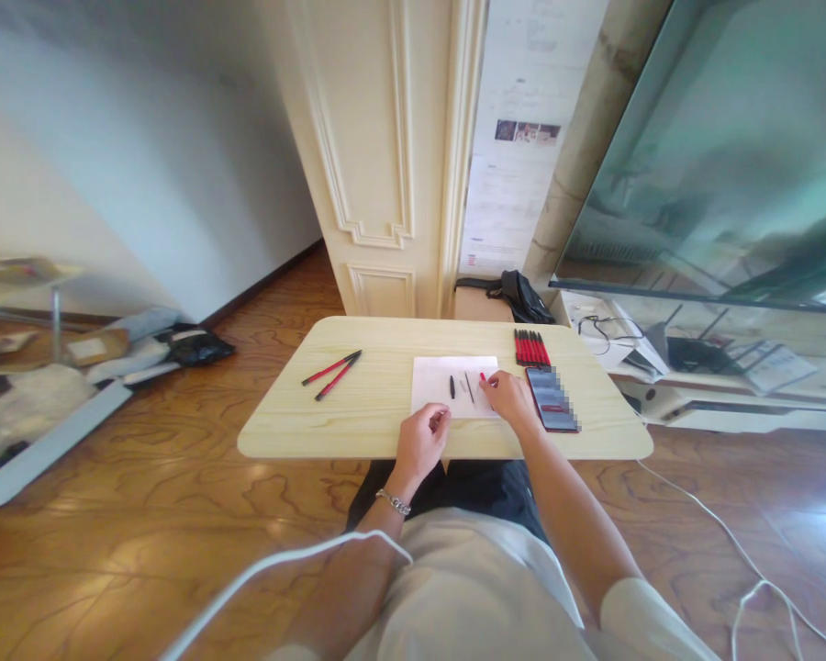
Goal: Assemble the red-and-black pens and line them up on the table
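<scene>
On a white sheet of paper [430, 372] lie the parts of a pen: a black piece [452, 387], a small pale piece [463, 386] and a thin dark refill [469, 387]. Beside them is a red pen barrel [483, 376], pinched at the paper's right side by the fingertips of my right hand [511, 399]. My left hand [421, 439] rests at the paper's lower left edge with its fingers curled together. Whatever those fingers may hold is hidden.
Two red-and-black pens [331, 372] lie on the table's left half. A row of similar pens [531, 348] is at the back right, above a phone [554, 399]. A white cable [282, 555] crosses near my left forearm. Behind the table sits a black bag [519, 296].
</scene>
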Demonstrator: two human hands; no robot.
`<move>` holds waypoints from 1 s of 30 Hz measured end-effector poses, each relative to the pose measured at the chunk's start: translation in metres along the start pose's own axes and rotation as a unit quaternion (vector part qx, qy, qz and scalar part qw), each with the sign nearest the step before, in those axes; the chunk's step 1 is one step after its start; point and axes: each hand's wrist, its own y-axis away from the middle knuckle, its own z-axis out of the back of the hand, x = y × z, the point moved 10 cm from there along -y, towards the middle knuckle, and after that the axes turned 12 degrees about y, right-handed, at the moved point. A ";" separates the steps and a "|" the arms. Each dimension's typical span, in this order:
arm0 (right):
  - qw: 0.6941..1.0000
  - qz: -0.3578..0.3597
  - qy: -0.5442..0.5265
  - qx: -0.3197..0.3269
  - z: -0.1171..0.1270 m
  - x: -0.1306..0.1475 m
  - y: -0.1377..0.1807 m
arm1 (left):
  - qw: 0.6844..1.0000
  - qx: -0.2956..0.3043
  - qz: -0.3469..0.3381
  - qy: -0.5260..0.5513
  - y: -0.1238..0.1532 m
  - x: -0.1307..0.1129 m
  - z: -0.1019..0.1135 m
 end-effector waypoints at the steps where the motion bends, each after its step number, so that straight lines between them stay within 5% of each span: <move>1: 1.000 -0.002 0.005 0.002 -0.002 0.000 -0.001 | 1.000 -0.001 -0.001 0.001 0.000 -0.001 0.000; 10: 0.999 -0.032 -0.010 0.012 -0.003 -0.005 -0.006 | 0.999 -0.007 0.010 0.031 0.000 0.001 0.002; 14: 0.989 -0.001 -0.146 -0.022 0.012 0.007 0.001 | 0.998 -0.013 0.027 0.055 -0.001 0.002 0.003; 21: 0.919 0.103 -0.380 0.000 0.024 0.062 0.037 | 0.985 0.008 0.034 0.169 -0.010 -0.010 -0.012; 30: 0.918 0.113 -0.379 0.003 0.019 0.060 0.043 | 0.952 -0.004 0.078 0.296 -0.010 0.015 -0.028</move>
